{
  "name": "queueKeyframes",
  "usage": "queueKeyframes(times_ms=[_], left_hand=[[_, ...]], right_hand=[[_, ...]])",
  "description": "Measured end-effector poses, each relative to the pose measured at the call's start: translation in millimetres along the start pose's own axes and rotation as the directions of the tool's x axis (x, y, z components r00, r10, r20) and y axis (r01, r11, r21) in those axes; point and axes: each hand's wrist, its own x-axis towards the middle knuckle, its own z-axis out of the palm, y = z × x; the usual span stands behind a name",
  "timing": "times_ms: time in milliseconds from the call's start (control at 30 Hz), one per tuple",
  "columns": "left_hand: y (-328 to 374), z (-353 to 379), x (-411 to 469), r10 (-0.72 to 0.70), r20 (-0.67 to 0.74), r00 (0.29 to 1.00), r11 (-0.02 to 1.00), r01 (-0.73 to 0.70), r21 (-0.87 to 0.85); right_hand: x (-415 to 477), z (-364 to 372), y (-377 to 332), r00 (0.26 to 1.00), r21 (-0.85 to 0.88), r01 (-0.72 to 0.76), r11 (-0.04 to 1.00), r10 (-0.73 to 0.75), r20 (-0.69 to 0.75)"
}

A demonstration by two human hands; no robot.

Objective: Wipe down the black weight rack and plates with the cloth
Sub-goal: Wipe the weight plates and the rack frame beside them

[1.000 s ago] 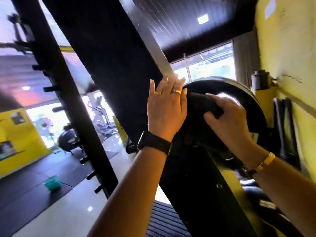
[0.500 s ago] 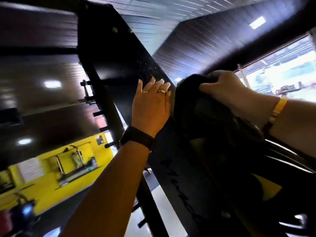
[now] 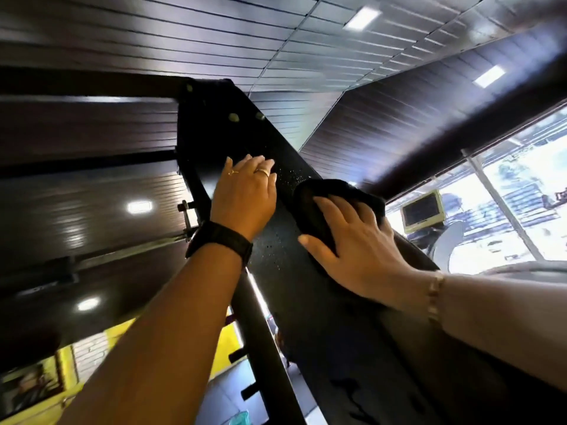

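The black weight rack upright (image 3: 221, 133) runs from the upper middle down to the lower right, speckled with water drops. My left hand (image 3: 245, 194) lies flat against its face, fingers straight and pointing up. Just to the right, my right hand (image 3: 356, 237) presses a black cloth (image 3: 319, 200) onto the upright with spread fingers. The cloth bunches out beyond my fingertips. No weight plates show clearly from this upward angle.
A thinner black post with pegs (image 3: 260, 332) runs down behind my left forearm. Dark ceiling panels with lights (image 3: 362, 18) fill the top. A bright window (image 3: 521, 204) and a small screen (image 3: 422, 210) are at right. Yellow wall (image 3: 92, 357) shows at lower left.
The view tilted upward along the rack. My right hand carried the cloth off the weight plate and up onto the upright, now pressing it flat. My left hand slid higher up the upright.
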Motion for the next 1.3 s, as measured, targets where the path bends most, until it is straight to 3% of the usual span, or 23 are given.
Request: queueKeyframes(times_ms=[133, 333, 467, 667, 867, 1067, 1233, 1300], left_hand=[[-18.8, 3.0, 26.3, 0.032, -0.019, 0.999, 0.999, -0.032, 0.035], [-36.6, 18.3, 46.5, 0.068, 0.085, 0.994, 0.996, -0.072, 0.045], [-57.4, 24.1, 54.3, 0.031, 0.008, 0.999, 0.998, -0.031, 0.053], [-79.5, 25.7, 67.8, 0.074, -0.004, 0.997, 0.997, -0.074, 0.024], [-83.4, 22.9, 82.3, 0.076, 0.077, 0.994, 0.996, -0.079, 0.034], [-86.2, 28.7, 82.8, 0.076, 0.103, 0.992, 0.997, -0.074, -0.023], [-83.0, 31.3, 84.6, 0.073, 0.101, 0.992, 0.996, -0.067, -0.060], [-87.3, 30.7, 86.1, 0.097, 0.098, 0.991, 0.994, -0.100, 0.036]], right_hand=[[14.2, -1.6, 4.8, 0.999, 0.063, 0.037, 0.997, -0.036, -0.016], [59.1, -4.8, -10.0, 0.979, 0.047, 0.204, 0.978, -0.204, -0.003], [95.9, -2.9, -24.7, 0.968, 0.062, 0.248, 0.967, -0.246, -0.037], [152.5, -5.7, -29.1, 0.971, 0.148, 0.235, 0.961, -0.223, -0.091], [211.2, -7.5, -25.5, 0.993, 0.198, 0.076, 0.977, -0.055, -0.108], [209.3, -2.1, -26.3, 0.960, 0.132, 0.256, 0.958, -0.235, -0.155], [240.6, -12.8, -16.8, 0.980, 0.204, 0.174, 0.963, -0.150, -0.127], [243.8, -10.0, -22.3, 0.972, 0.176, 0.212, 0.961, -0.188, -0.144]])
